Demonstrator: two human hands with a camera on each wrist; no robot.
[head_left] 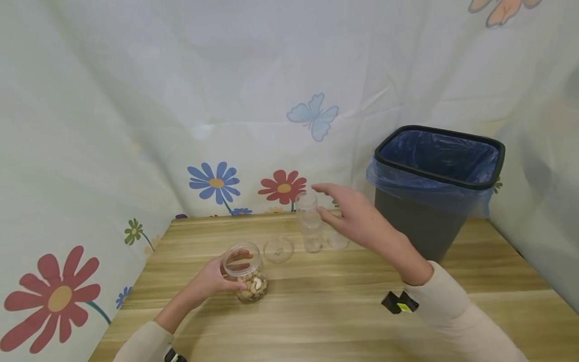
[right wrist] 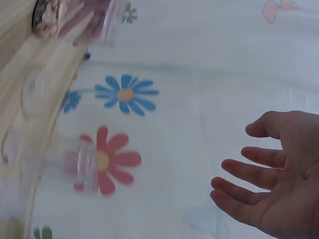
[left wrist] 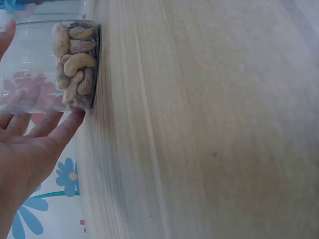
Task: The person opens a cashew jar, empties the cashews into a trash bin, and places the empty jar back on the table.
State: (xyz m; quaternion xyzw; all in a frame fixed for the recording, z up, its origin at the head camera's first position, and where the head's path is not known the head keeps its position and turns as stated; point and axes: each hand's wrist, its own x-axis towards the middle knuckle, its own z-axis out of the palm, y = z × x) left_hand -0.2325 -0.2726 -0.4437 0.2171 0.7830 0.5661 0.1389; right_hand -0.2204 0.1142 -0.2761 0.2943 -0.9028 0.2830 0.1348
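Observation:
My left hand (head_left: pixel 214 276) curls round a clear, lidless jar (head_left: pixel 260 264) standing on the table. Mixed nuts (left wrist: pixel 76 64), cashews among them, fill its lower part in the left wrist view. My thumb and fingers lie on opposite sides of the jar. Further back, my right hand (head_left: pixel 355 216) is raised with bent, spread fingers. Beside its fingertips in the head view stands a tall clear container (head_left: pixel 312 236). The right wrist view shows a gap between that hand and the container (right wrist: pixel 87 164), with nothing in its grasp.
A round clear lid (head_left: pixel 278 250) lies between the jar and the tall container. Another small clear round piece (head_left: pixel 338 242) sits right of the container. A dark bin (head_left: pixel 411 216) with a blue liner stands at the right. Behind the wooden table (head_left: pixel 316 322) hangs a flowered curtain (head_left: pixel 249 90).

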